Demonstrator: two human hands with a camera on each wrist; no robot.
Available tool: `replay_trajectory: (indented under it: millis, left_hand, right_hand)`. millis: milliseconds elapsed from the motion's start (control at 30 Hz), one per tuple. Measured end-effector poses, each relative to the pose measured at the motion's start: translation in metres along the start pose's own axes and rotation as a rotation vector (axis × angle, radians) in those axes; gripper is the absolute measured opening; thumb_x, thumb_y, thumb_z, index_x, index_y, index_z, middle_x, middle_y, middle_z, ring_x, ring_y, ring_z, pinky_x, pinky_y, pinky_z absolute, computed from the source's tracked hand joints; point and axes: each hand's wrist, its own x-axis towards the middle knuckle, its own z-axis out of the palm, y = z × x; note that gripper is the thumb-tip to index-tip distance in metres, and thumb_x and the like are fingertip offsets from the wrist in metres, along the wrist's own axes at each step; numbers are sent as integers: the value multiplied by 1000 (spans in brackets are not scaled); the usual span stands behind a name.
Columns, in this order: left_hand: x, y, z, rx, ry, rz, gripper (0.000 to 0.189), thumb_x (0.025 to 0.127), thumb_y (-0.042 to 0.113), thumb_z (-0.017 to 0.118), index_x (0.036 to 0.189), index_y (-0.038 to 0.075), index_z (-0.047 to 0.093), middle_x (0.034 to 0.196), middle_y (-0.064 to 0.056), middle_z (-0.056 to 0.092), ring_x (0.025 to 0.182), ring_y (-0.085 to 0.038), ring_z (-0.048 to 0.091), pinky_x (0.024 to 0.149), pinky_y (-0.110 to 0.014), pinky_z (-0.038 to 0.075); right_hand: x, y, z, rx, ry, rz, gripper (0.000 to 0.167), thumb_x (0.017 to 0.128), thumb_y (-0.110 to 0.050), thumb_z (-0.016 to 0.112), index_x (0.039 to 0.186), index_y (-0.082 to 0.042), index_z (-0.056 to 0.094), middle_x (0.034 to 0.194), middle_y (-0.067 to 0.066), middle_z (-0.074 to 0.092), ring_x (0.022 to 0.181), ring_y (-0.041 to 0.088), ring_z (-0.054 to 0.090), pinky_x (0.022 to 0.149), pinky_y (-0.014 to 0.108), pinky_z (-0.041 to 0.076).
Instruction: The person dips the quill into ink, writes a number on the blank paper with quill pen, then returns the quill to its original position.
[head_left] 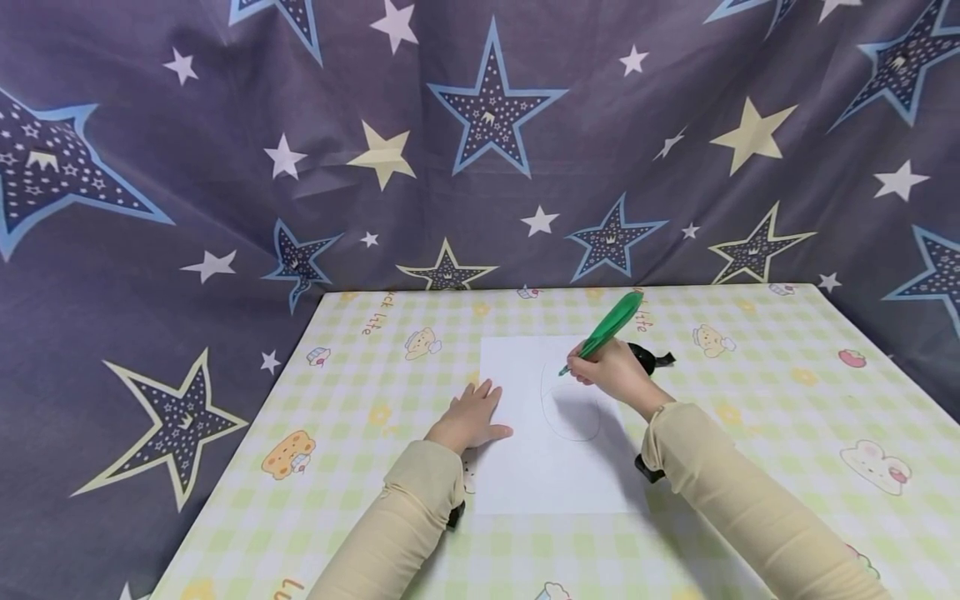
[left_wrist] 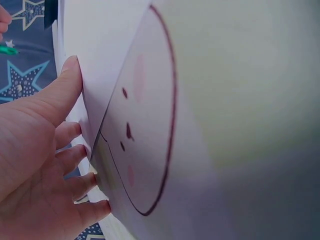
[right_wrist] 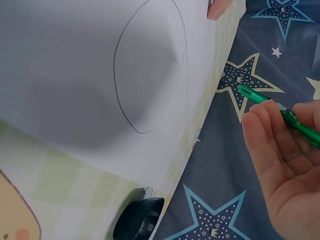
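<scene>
A sheet of white paper [head_left: 551, 479] lies on the table, bearing a thin, rounded pen line [head_left: 573, 439] that forms a tall loop. My right hand [head_left: 617, 373] pinches a green pen with a feather-shaped top [head_left: 617, 321] over the upper right of the sheet. Its tip is close above the paper; whether it touches I cannot tell. The right wrist view shows the pen [right_wrist: 255, 95] between thumb and fingers. My left hand [head_left: 471, 419] rests with spread fingers on the sheet's left edge, holding nothing, and its thumb [left_wrist: 70, 82] lies along the paper in the left wrist view.
A green-checked tablecloth [head_left: 360, 517] with cartoon prints covers the table. Beyond the table's back edge hangs a dark curtain [head_left: 337, 208] with stars. A black rounded object [head_left: 642, 358] sits behind my right hand, and another small black piece [head_left: 649, 469] lies by the sheet's right edge.
</scene>
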Motion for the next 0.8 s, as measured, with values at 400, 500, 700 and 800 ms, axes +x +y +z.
replay_trajectory:
  millis: [400,500,700,800]
  left_hand:
    - [3,-1,2,12,0,-1,72,89,39,58,144,4,29,150,-14,19,136,-37,12,107,-52,15]
    - [3,-1,2,17,1,-2,72,89,40,58,144,4,30,150,-14,20,135,-37,13,107,-52,15]
    - [3,0,2,23,5,-4,72,88,40,58,144,4,30,149,-15,20,135,-37,14,107,-52,16]
    - [3,0,2,25,5,-4,72,88,40,58,144,4,30,149,-15,21,135,-37,14,107,-52,16]
  right_hand:
    - [1,5,-13,-14,34,-29,17,89,-14,58,85,-2,69,67,2,64,63,14,61,61,29,51]
    - [0,6,-15,11,34,-27,16,89,-12,58,86,1,68,70,7,65,64,16,61,61,29,52]
    - [0,7,-21,34,48,-40,16,89,-9,57,86,4,67,71,12,65,62,16,61,58,28,52]
    - [1,7,-24,30,53,-31,17,89,-9,57,87,4,67,70,11,65,62,16,61,55,28,51]
